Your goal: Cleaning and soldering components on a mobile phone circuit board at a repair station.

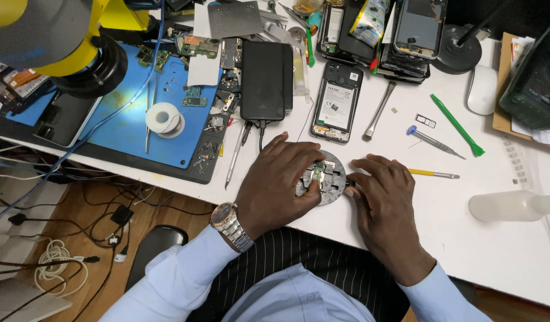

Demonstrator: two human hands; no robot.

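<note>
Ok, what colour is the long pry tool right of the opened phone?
Green, clearest in the head view: the pry tool lies diagonally on the white table.

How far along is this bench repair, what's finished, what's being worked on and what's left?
Done: a phone lies opened with its back off, and loose circuit boards sit on the blue mat. In hand: the left hand presses a small board onto the round metal holder, while the right hand steadies its edge. Left: the phone is not yet closed, and the tweezers and screwdriver lie unused.
</note>
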